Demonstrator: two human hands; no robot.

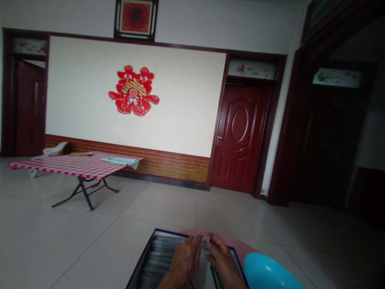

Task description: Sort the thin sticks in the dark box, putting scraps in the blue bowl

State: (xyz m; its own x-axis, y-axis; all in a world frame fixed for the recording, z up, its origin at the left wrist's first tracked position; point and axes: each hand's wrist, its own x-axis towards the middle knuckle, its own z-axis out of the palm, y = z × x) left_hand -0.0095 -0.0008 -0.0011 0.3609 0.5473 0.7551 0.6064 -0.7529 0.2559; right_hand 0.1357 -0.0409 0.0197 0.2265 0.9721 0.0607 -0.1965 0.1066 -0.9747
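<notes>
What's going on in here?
A person's left hand and right hand meet over a dark-rimmed box, holding a small pale piece too small to identify. Dark, blurred strips fill the box's left side. A pink surface shows behind; a rounded blue object is to the right.

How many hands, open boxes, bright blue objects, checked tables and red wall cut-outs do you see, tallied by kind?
Hands: 2, the left hand and right hand
Open box: 1
Bright blue object: 1
Checked table: 1
Red cut-out: 1
Total: 6
</notes>
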